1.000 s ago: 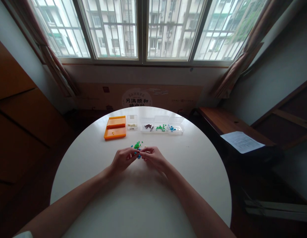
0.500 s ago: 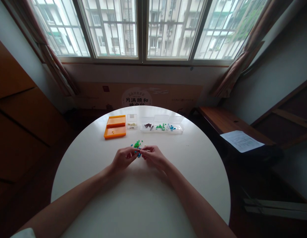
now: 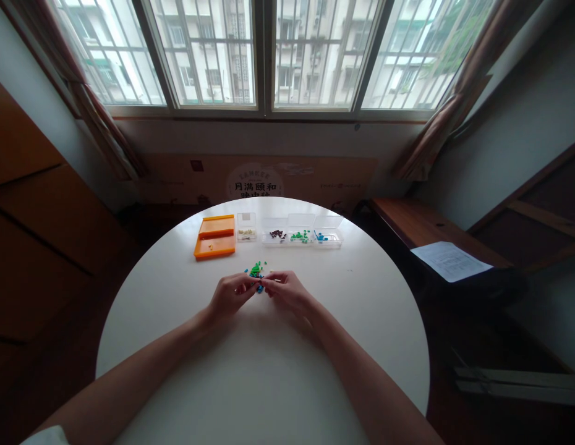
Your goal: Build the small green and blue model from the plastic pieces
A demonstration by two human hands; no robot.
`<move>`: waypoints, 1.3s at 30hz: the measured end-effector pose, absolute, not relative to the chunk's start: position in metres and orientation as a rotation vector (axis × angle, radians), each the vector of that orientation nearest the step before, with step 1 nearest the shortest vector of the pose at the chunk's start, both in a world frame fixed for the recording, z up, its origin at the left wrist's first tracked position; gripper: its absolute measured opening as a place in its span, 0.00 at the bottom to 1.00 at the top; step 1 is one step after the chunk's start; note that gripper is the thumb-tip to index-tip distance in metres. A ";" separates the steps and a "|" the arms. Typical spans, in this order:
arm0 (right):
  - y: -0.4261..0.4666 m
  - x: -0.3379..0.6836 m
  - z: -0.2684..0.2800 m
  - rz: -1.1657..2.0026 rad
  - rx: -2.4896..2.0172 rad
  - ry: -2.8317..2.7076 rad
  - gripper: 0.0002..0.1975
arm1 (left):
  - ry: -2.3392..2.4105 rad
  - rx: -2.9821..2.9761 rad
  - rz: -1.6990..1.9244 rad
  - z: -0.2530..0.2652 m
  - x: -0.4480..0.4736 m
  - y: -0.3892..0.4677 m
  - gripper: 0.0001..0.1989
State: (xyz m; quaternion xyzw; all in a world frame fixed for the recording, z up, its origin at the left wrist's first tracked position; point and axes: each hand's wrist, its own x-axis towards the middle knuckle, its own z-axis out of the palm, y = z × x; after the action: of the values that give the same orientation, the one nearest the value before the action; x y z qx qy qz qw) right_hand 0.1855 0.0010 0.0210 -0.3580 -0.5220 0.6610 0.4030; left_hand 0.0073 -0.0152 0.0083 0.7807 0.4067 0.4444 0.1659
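Observation:
My left hand and my right hand meet fingertip to fingertip above the middle of the round white table. Between their pinched fingers is a small dark toy brick, partly hidden. Just beyond the fingertips lies a cluster of green toy bricks, with a few loose bits around it. Some blue toy bricks show right beneath the fingers. Whether the dark brick is joined to other bricks is too small to tell.
Toward the far edge stand an open orange case holding a few yellowish bits, a small clear box with pale pieces, and a clear compartment box with dark, green and blue pieces. A paper sheet lies on the bench at right.
Both hands stay together in nearly the same place, with slight finger movement around the small brick. The whole view has shifted a little.

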 end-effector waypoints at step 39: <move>0.002 0.187 0.020 1.684 -0.868 -1.336 0.17 | 1.183 2.233 1.208 0.011 0.008 -0.016 0.08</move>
State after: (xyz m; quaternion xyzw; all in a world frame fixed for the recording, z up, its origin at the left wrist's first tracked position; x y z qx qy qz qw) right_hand 0.1865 0.0016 0.0197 -0.3433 -0.5280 0.6657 0.4001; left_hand 0.0080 -0.0164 0.0107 0.7857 0.4163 0.4251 0.1692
